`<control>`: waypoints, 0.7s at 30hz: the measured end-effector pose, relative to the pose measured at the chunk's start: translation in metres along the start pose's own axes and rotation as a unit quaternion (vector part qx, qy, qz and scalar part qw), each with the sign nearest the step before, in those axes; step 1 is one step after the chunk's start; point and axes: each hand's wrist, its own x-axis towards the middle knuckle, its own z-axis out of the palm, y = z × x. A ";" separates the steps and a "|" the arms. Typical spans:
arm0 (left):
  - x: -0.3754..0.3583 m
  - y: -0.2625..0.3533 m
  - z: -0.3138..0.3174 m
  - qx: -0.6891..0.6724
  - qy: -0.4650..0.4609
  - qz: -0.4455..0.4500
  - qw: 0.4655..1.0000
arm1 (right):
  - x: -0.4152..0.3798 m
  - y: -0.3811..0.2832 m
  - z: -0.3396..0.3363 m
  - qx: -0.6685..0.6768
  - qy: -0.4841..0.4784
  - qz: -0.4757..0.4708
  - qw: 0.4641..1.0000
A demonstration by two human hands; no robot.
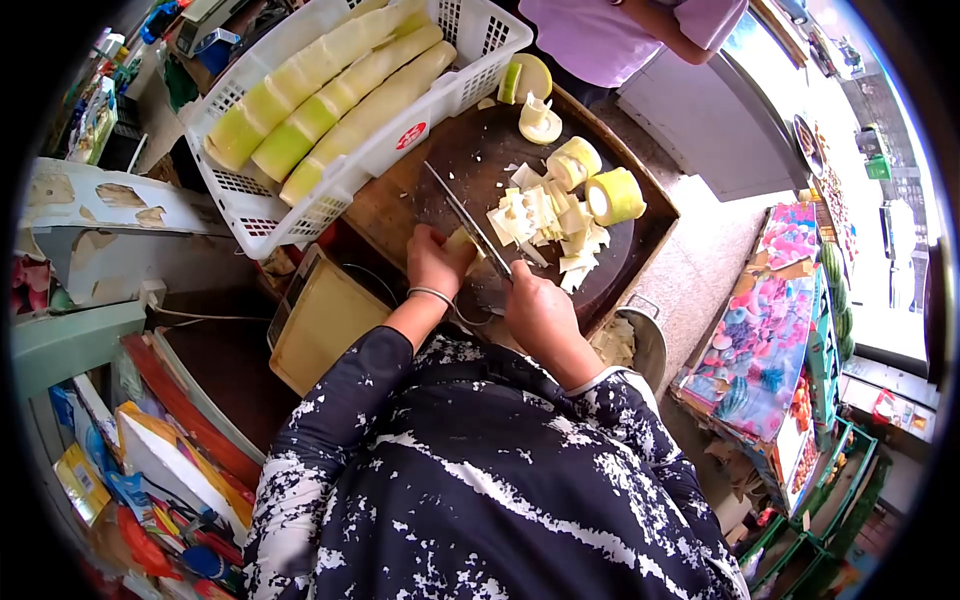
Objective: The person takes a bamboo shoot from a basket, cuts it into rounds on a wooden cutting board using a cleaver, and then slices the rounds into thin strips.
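A dark round board point(600, 262) lies in a wooden tray, with a heap of pale cut slices point(540, 215) on it. My right hand point(540, 305) is closed round the handle of a long knife point(462, 212), whose blade points up and to the left. Beside the blade my left hand point(437, 265) is closed on a pale vegetable piece point(461, 246), mostly hidden by the fingers. Thick cut chunks point(614, 196) lie right of the slices, and a peeled piece with a round end point(540, 122) sits at the board's far edge.
A white plastic basket point(385, 140) holding several long pale-green stalks point(330, 85) stands at the upper left. Below it is a scale with a beige top point(325, 325). A metal pot point(648, 345) stands right of my arm. Across the board is a person in a lilac shirt point(590, 35).
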 end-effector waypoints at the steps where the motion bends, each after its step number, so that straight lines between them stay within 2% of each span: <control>1: 0.000 0.001 0.000 -0.002 -0.002 -0.009 1.000 | 0.001 -0.002 0.000 -0.001 -0.008 -0.002 1.000; 6: 0.004 -0.007 0.006 -0.020 0.014 -0.007 1.000 | 0.027 -0.002 0.013 -0.028 0.002 -0.019 0.999; 12: -0.001 0.007 -0.005 -0.109 -0.047 -0.078 0.990 | 0.013 -0.008 0.008 0.001 0.016 0.004 1.000; 14: 0.005 -0.007 0.005 -0.063 -0.001 -0.017 0.998 | 0.009 -0.012 0.007 -0.009 -0.005 0.006 1.000; 18: 0.005 -0.016 0.008 -0.051 0.020 0.018 0.998 | 0.029 -0.018 0.016 -0.043 -0.002 -0.010 0.999; 21: 0.003 -0.007 0.001 -0.068 -0.002 0.005 0.998 | 0.034 -0.022 0.013 -0.045 0.010 -0.015 0.999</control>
